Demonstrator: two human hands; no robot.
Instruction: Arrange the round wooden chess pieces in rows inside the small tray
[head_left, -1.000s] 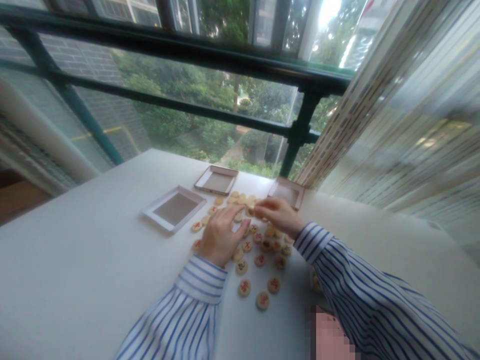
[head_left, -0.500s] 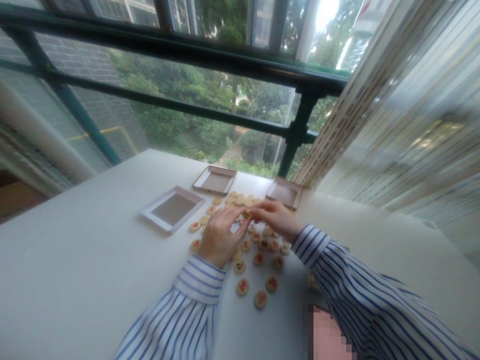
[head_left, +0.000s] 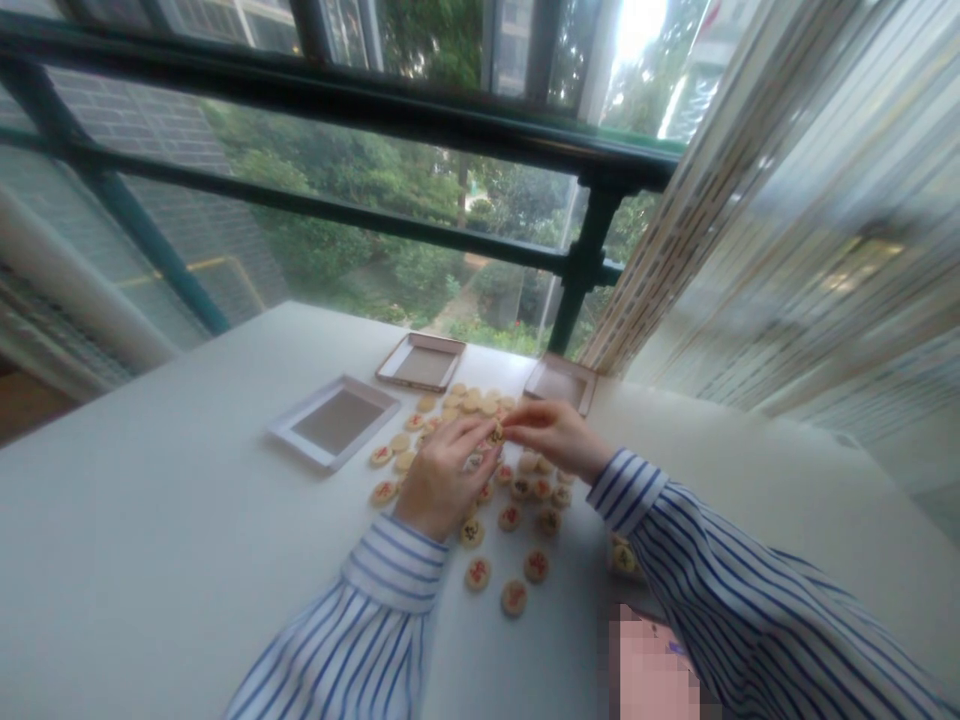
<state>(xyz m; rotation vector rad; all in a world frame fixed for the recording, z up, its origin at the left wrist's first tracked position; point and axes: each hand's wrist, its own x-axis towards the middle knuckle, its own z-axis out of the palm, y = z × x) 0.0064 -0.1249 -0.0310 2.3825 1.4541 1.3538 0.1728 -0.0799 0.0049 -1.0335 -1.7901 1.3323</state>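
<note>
Over a spread of round wooden Chinese chess pieces, my left hand (head_left: 442, 475) pinches one Chinese chess piece (head_left: 494, 433) with a dark character between thumb and fingers. My right hand (head_left: 559, 438) meets it from the right, its thumb and fingertips closed at the edge of that same piece. Below the hands lie loose pieces with red or black characters, such as a red-marked piece (head_left: 514, 598) nearest me. Behind the fingers is a cluster of plain-faced pieces (head_left: 471, 400). Some pieces are hidden under my hands.
Three shallow open trays stand on the white table (head_left: 187, 500): a white tray (head_left: 289, 432) at left, a brown-edged tray (head_left: 386, 372) at the back and a pinkish tray (head_left: 589, 400) at right. More pieces (head_left: 623, 556) show beside my right sleeve. A pixelated pink patch (head_left: 656, 670) lies in front.
The camera view has shifted slightly, so the table items appear a little further left. Both hands stay at the held piece, which has turned slightly between the fingers.
</note>
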